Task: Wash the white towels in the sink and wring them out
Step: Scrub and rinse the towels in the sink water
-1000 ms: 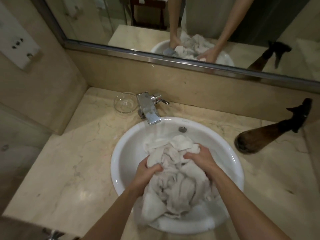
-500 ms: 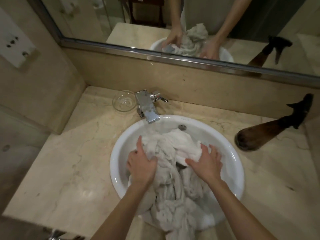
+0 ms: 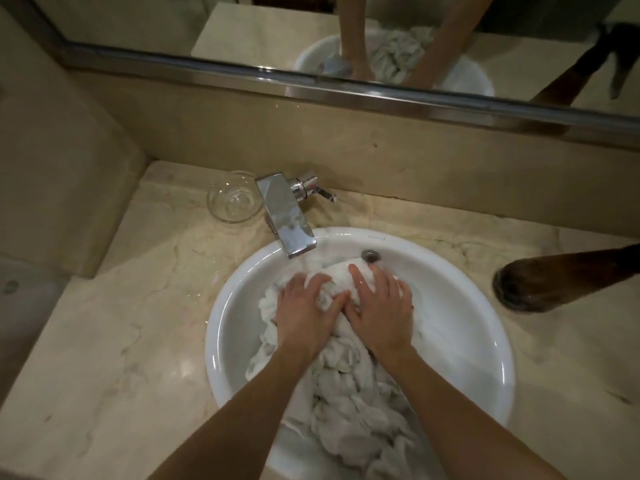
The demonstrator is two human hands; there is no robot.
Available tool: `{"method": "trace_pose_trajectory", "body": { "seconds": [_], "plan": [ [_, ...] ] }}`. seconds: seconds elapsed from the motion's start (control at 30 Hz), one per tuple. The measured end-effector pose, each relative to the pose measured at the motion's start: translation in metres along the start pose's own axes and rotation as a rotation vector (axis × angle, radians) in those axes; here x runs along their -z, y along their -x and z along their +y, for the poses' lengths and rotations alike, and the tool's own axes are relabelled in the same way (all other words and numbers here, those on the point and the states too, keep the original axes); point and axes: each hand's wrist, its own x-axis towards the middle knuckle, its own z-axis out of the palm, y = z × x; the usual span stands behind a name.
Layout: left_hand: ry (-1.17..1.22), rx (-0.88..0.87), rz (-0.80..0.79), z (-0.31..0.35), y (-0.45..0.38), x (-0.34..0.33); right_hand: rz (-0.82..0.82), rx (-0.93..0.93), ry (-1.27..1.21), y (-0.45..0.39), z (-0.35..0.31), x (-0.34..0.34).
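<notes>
A heap of wet white towels (image 3: 349, 410) fills the round white sink (image 3: 235, 327), bunched from the far wall to the near rim. My left hand (image 3: 304, 313) and my right hand (image 3: 381, 310) lie side by side on the far end of the heap, fingers spread and pressing it down. Water runs from the chrome tap (image 3: 287, 216) onto the cloth just ahead of my left fingers. The overflow hole (image 3: 371, 255) shows just beyond my right fingertips.
A clear glass dish (image 3: 232, 199) stands left of the tap on the beige marble counter (image 3: 121, 341). A dark brown hairdryer (image 3: 554, 278) lies at the right. A mirror (image 3: 311, 29) runs along the back wall, and a wall closes the left side.
Both hands let go of the bunched cloth, opened flat and slid forward toward the tap, pushing the towel heap to the far side of the basin.
</notes>
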Motion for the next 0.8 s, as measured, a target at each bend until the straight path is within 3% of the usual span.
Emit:
{"method": "trace_pose_trajectory", "body": {
  "seconds": [0.2, 0.43, 0.6, 0.8],
  "plan": [
    [0.090, -0.005, 0.034, -0.015, -0.023, -0.005, 0.119, 0.006, 0.034, -0.014, -0.003, -0.014],
    [0.116, 0.124, -0.004, -0.008, -0.031, -0.002, 0.084, -0.013, 0.019, -0.025, -0.014, -0.007],
    [0.292, 0.226, 0.056, -0.003, 0.000, 0.020, -0.024, 0.041, -0.335, -0.021, -0.007, 0.010],
    [0.425, 0.281, 0.197, -0.008, 0.057, 0.059, -0.034, 0.196, -0.807, 0.011, -0.029, 0.034]
  ]
}}
